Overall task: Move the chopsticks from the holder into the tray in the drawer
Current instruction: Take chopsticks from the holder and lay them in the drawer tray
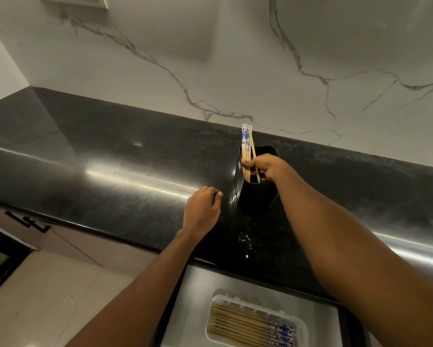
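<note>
**Fig.** Head view: bunch-grasp at the holder. We see the right hand (263,167) reaching fwd over the counter (110,159). The forearm extends approx. straight from the lower right, and the wrist dips so the fingers enter the mouth of the black holder (255,196). Fingers & thumb are clamped round the chopsticks (246,141) at mid-shaft, just at the rim. The blue-patterned tops stand above the hand; the tips are down inside the holder. We judge the mid-shaft grip is chosen so the whole bunch lifts together w/o fanning. One stick leans across the others and could slip.

The left hand (202,209) rests on the counter just left of the holder, not touching it as far as we can tell. Its fingers are loosely curled, thumb near the index tip, holding nothing. We read this as a ready posn, e.g. to steady the holder if it tips on the lift.

Below the counter edge the drawer (197,296) is open, w/ the white tray (301,321) under the working arm. Stored chopsticks (243,324) lie flat in it, side by side, patterned ends to the right. This placement keeps the carry short: lift, draw back, lower.
</note>
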